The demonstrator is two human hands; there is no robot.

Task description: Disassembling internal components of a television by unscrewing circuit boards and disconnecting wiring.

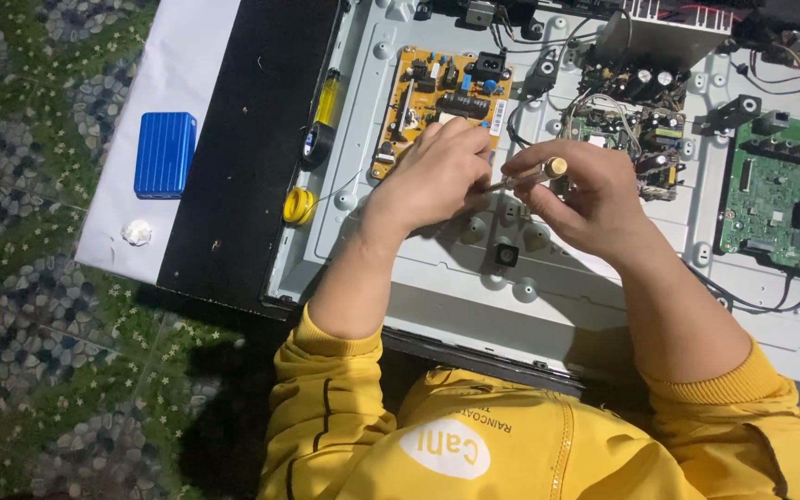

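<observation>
The right hand gripped a screwdriver by its handle while the left hand pinched its shaft, both over the chassis beside the yellow board, where a slipping tip might have gouged components

You see a blue ribbed case lying on a white sheet, well left of the grey metal back panel. A crumpled white wad sits just below the case. Nearer the panel's left edge lie a black tape roll, a yellow spool and a yellow tube. A green circuit board sits at the panel's right end.
</observation>
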